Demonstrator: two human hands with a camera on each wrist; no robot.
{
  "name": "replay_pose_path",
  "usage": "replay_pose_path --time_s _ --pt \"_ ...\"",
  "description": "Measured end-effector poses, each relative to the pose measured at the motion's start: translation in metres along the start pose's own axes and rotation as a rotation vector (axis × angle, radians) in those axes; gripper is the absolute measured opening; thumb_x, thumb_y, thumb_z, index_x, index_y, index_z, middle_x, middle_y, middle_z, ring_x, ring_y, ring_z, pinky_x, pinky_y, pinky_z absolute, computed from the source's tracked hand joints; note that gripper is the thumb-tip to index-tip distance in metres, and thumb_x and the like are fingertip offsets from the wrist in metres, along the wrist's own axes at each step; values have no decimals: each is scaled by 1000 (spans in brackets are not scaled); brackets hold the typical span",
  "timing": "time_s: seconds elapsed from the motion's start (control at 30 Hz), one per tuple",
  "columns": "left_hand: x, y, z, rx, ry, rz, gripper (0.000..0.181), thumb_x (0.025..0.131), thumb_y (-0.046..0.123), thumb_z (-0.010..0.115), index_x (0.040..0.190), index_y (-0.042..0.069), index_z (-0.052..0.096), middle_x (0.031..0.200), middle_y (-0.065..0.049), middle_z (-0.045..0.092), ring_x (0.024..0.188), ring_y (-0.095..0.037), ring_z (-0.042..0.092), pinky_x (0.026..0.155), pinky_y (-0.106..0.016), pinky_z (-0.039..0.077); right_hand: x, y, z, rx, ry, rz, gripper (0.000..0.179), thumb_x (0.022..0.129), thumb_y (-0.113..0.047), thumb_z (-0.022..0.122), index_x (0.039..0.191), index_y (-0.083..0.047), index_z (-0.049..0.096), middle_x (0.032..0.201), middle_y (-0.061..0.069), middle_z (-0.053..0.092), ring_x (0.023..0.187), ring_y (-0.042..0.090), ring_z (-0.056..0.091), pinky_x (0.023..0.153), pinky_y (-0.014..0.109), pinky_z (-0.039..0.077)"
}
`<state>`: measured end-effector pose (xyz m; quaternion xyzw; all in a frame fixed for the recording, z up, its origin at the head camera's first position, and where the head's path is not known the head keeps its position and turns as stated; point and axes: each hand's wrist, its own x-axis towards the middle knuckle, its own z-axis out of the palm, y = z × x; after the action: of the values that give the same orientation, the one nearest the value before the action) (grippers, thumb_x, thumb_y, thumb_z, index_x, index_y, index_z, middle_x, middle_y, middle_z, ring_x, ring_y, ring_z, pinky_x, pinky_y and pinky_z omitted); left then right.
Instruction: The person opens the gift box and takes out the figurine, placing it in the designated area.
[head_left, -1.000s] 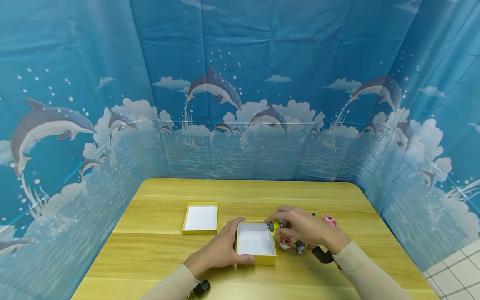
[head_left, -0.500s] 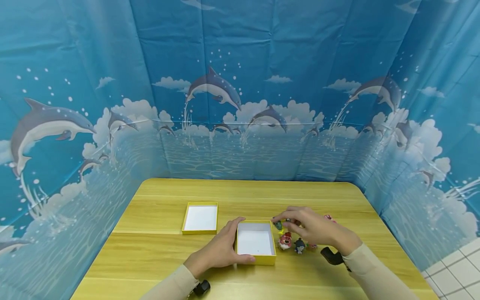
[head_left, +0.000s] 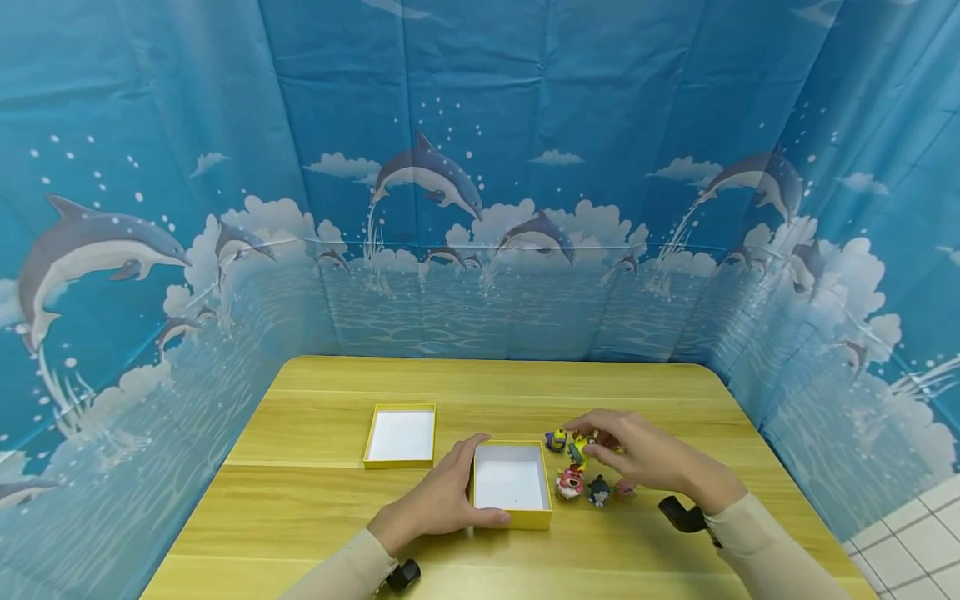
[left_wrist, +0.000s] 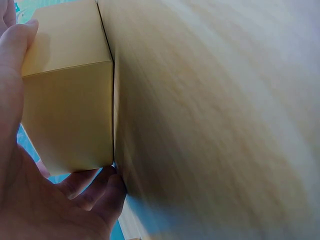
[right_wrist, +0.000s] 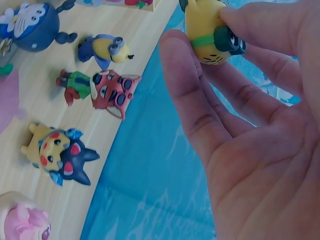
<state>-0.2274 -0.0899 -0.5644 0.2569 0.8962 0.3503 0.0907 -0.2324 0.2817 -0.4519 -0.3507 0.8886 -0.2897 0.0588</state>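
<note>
An open yellow box point(head_left: 513, 522) with a white inside stands on the table. My left hand point(head_left: 450, 492) grips it from the left, thumb on its front wall and fingers at the back; the left wrist view shows the fingers around the box's plain walls point(left_wrist: 70, 115). To the right of the box, my right hand point(head_left: 637, 450) pinches a small yellow minion figurine point(right_wrist: 206, 32) with green-rimmed goggles between thumb and fingers. Near that hand are a blue-and-yellow minion figurine point(head_left: 556, 440), a red-faced figurine point(head_left: 570, 482) and a dark figurine point(head_left: 598, 492).
A shallow yellow lid point(head_left: 401, 435) with a white inside lies left of and behind the box. The right wrist view shows a red fox figurine point(right_wrist: 107, 91), a yellow figurine in a dark hood point(right_wrist: 60, 152) and a pink one point(right_wrist: 27, 222). A dolphin-print curtain point(head_left: 465, 308) hangs behind the table.
My right hand has moved right, away from the box's right rim, with the yellow minion figurine in its fingers. The blue-and-yellow figurine has come into view. My left hand stays on the box.
</note>
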Motion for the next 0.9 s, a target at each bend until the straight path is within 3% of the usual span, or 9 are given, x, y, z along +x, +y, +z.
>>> replay_pose_path --time_s 0.1,0.3,0.63,0.9 --pt "0 0 0 -7 -3 -1 131 89 80 90 185 21 23 170 -15 52 136 -24 64 115 -55 59 -4 1 -3 7 11 2 34 119 -21 71 150 -8 73 143 17 80 109 16 80 92 31 68" --pt "0 0 0 -10 -6 -6 132 89 81 89 186 22 22 173 -15 50 140 -27 64 116 -57 59 -12 7 -7 -24 43 -6 27 117 -20 73 140 -7 77 134 11 83 103 5 76 89 30 68" --pt "-1 1 0 -12 -9 -8 132 89 82 88 186 22 21 179 -17 45 147 -31 63 120 -60 57 -26 13 -14 -85 78 -7 18 114 -22 78 132 -16 80 124 0 82 98 4 75 83 31 66" --pt "-1 3 -1 -7 -10 -6 132 90 81 89 186 21 22 178 -16 46 144 -28 63 119 -59 58 -38 22 -15 -70 88 36 17 114 -21 79 130 -15 81 122 -1 82 96 -1 72 79 29 64"
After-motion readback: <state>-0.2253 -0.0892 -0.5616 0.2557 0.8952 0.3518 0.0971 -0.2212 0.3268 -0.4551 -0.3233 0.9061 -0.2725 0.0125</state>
